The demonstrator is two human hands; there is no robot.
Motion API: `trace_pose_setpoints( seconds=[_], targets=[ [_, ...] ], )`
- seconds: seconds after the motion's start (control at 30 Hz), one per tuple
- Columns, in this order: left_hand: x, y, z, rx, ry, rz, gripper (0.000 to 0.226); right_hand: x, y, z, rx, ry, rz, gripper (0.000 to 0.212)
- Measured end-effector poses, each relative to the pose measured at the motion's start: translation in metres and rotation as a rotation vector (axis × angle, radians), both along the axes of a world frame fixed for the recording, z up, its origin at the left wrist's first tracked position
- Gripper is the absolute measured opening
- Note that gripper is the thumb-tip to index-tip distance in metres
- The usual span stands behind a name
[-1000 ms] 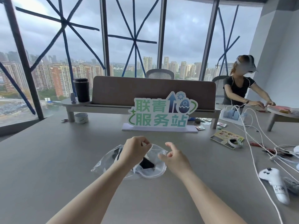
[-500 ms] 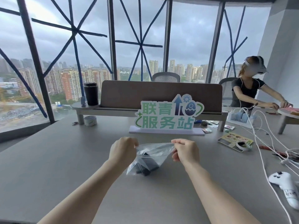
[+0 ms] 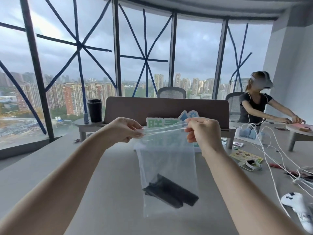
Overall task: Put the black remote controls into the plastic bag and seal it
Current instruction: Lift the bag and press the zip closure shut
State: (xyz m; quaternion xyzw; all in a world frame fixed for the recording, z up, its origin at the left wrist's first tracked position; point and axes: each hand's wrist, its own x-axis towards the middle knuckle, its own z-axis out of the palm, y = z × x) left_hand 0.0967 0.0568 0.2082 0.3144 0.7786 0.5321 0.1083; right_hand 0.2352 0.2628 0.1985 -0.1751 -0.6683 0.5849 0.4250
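Note:
A clear plastic bag (image 3: 166, 160) hangs in the air in front of me, above the grey table (image 3: 50, 167). My left hand (image 3: 122, 129) pinches the left end of its top strip and my right hand (image 3: 202, 130) pinches the right end, stretching the mouth taut between them. Two black remote controls (image 3: 171, 192) lie tilted at the bottom of the bag, side by side.
A green and white sign (image 3: 162, 122) stands behind the bag. A black tumbler (image 3: 94, 110) sits on a raised shelf at the left. White cables (image 3: 271, 158), a white controller (image 3: 298, 206) and small items lie at the right. A person in a headset (image 3: 257, 102) works at the far right.
The bag went from lying on the table to being lifted high by both hands. The remotes slid down to its bottom and the top edge is now pulled straight.

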Motion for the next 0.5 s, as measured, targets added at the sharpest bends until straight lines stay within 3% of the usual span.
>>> trace_pose_setpoints(
  seconds=[0.33,0.4,0.5],
  targets=[
    [0.001,-0.010,-0.024,0.166,-0.318,-0.134,0.025,0.018,0.015,-0.001,0.044,-0.232,0.064,0.014],
    [0.005,-0.010,-0.033,0.165,-0.270,-0.139,0.031,0.021,0.015,0.000,0.082,-0.267,0.046,0.015],
    [0.008,-0.002,-0.048,0.093,-0.013,0.026,0.018,0.023,0.014,0.001,0.128,-0.281,0.001,0.019]
  ],
)
